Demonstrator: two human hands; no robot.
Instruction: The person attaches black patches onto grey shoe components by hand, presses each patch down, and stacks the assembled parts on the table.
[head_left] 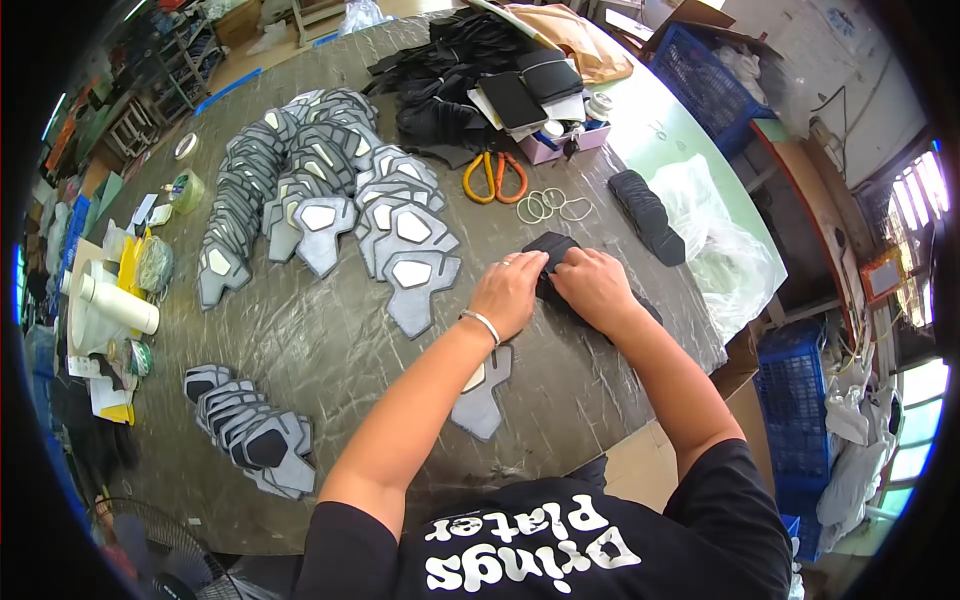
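Note:
My left hand (508, 290) and my right hand (596, 285) meet over a stack of black cut pieces (551, 242) on the table. The fingertips of both are closed on the top pieces; exactly what each pinches is partly hidden by the fingers. More of the black stack runs beneath my right hand and wrist. Partly covered by my left forearm lies a grey shaped piece (482, 405) with a pale patch. Beyond my hands are several thin elastic bands (541, 205) and orange-handled scissors (495, 178).
Long overlapping rows of grey pieces (318, 235) cover the left middle, with a smaller row (250, 430) at lower left. Another black stack (648, 218) lies beside a clear plastic bag (705, 240). A phone (514, 102) rests on a pink box (565, 143); a white bottle (118, 303) lies at left.

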